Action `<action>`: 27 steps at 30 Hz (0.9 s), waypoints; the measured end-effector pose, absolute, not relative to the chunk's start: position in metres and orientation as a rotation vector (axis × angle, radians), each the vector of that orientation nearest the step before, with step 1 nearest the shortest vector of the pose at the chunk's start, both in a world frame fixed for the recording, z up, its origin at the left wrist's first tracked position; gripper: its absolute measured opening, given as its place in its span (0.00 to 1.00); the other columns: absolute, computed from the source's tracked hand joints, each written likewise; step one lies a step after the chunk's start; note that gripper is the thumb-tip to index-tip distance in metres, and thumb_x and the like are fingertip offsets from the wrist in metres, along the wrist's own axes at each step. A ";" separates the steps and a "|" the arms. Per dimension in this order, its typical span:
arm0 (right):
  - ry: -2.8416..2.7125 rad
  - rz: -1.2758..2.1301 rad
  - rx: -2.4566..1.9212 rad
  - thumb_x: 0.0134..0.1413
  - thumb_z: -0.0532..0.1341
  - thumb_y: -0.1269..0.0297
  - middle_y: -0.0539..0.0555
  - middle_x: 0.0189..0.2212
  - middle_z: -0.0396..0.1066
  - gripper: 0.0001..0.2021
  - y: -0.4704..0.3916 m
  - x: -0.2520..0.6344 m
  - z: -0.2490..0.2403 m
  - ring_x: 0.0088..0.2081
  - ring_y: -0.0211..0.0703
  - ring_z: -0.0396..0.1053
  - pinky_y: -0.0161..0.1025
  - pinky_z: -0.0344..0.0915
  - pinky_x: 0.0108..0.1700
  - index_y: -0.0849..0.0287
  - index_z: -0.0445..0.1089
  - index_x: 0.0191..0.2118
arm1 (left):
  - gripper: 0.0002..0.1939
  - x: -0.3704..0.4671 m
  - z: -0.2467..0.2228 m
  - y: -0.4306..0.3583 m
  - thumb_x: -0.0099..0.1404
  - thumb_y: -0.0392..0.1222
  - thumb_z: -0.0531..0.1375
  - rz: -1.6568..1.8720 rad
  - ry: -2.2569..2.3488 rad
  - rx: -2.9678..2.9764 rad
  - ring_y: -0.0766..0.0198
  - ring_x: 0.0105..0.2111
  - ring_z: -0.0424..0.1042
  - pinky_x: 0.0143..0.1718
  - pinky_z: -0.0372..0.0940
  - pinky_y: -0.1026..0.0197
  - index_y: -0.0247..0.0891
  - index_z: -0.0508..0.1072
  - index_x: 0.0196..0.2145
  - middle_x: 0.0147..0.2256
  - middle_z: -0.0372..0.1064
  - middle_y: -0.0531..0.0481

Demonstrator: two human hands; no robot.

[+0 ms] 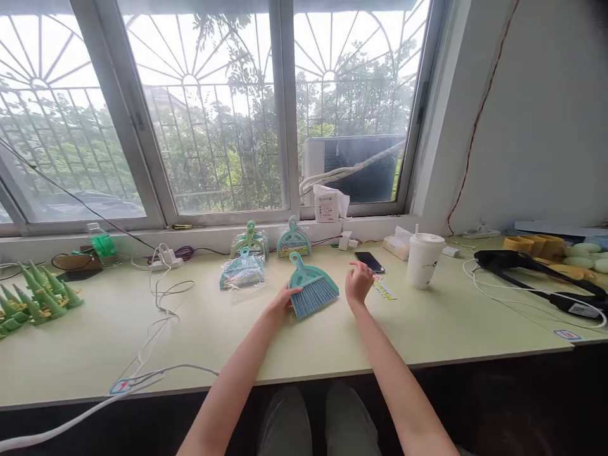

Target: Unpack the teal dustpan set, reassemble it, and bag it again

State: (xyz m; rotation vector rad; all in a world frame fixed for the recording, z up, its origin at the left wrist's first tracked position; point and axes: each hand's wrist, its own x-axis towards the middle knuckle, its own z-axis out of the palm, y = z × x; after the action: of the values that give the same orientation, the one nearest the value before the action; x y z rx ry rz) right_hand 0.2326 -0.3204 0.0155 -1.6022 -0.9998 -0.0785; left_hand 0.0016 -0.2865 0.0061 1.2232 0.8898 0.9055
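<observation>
Sunlit desk under the window: left hand [284, 297] lay flat, fingers spread, touching the mini broom [312, 290]; right hand [359, 282] hovered open, empty, just right of it.

Pale green desk [95, 354] running left to right, wide barred sliding windows [199, 107] along the far side, bright overcast daylight, green trees outside, white wall [546, 126] at right with a thin red wire [479, 114]
</observation>
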 end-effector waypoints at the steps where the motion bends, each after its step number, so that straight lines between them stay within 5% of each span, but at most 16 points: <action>1: -0.863 -0.110 -1.695 0.56 0.47 0.68 0.67 0.58 0.63 0.21 -0.321 0.244 0.014 0.63 0.62 0.54 0.66 0.51 0.59 0.56 0.66 0.53 | 0.21 -0.004 0.006 -0.280 0.51 0.43 0.67 0.949 0.937 1.182 0.60 0.35 0.75 0.32 0.69 0.62 0.43 0.70 0.44 0.38 0.74 0.48; 3: -0.685 0.000 -1.865 0.53 0.49 0.69 0.70 0.62 0.57 0.25 -0.321 0.261 0.008 0.64 0.64 0.52 0.73 0.47 0.57 0.57 0.62 0.58 | 0.21 -0.015 0.007 -0.267 0.52 0.41 0.66 1.045 1.005 1.063 0.63 0.31 0.74 0.30 0.69 0.63 0.43 0.68 0.45 0.36 0.73 0.50; 7: -1.041 0.175 -2.131 0.56 0.54 0.66 0.69 0.62 0.60 0.25 -0.316 0.261 -0.004 0.64 0.58 0.56 0.61 0.49 0.62 0.61 0.61 0.60 | 0.20 -0.024 0.006 -0.251 0.56 0.40 0.65 1.231 1.034 0.895 0.69 0.26 0.72 0.28 0.68 0.67 0.41 0.67 0.47 0.32 0.72 0.52; 11: -1.616 0.422 -1.795 0.58 0.57 0.65 0.53 0.46 0.76 0.24 -0.306 0.228 -0.009 0.51 0.43 0.71 0.45 0.59 0.58 0.53 0.60 0.61 | 0.15 -0.025 0.005 -0.246 0.58 0.36 0.62 1.322 0.990 0.778 0.71 0.24 0.71 0.26 0.67 0.70 0.39 0.68 0.44 0.29 0.70 0.54; 14: -1.821 0.364 -1.621 0.57 0.60 0.63 0.50 0.42 0.77 0.20 -0.306 0.210 -0.011 0.47 0.41 0.72 0.46 0.56 0.60 0.51 0.66 0.56 | 0.15 -0.025 0.004 -0.246 0.58 0.36 0.61 1.317 0.984 0.772 0.71 0.23 0.70 0.23 0.66 0.70 0.39 0.68 0.44 0.28 0.70 0.54; 19: -1.785 0.218 -1.876 0.57 0.60 0.53 0.62 0.62 0.61 0.32 -0.311 0.210 -0.010 0.66 0.53 0.51 0.65 0.33 0.66 0.56 0.54 0.65 | 0.20 -0.023 0.004 -0.246 0.57 0.37 0.63 1.273 1.014 0.828 0.70 0.25 0.71 0.25 0.67 0.68 0.41 0.67 0.47 0.32 0.71 0.53; 24: -1.791 0.219 -2.010 0.63 0.52 0.62 0.60 0.70 0.45 0.20 -0.309 0.216 -0.010 0.71 0.53 0.35 0.73 0.24 0.63 0.55 0.63 0.59 | 0.22 -0.023 0.003 -0.251 0.56 0.38 0.64 1.215 1.034 0.886 0.66 0.28 0.73 0.28 0.69 0.63 0.44 0.67 0.49 0.34 0.72 0.52; 27: -1.593 0.016 -2.070 0.64 0.49 0.64 0.65 0.68 0.47 0.21 -0.307 0.220 -0.012 0.70 0.57 0.35 0.76 0.23 0.61 0.59 0.63 0.60 | 0.23 -0.022 0.004 -0.253 0.56 0.37 0.64 1.198 1.018 0.896 0.65 0.28 0.73 0.29 0.70 0.62 0.43 0.67 0.49 0.35 0.73 0.51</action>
State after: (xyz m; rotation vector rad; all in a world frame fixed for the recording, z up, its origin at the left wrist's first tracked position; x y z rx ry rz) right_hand 0.2200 -0.3066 -0.0120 -2.0698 -1.5932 0.0159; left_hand -0.0220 -0.2535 0.0042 0.8964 1.0178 1.1982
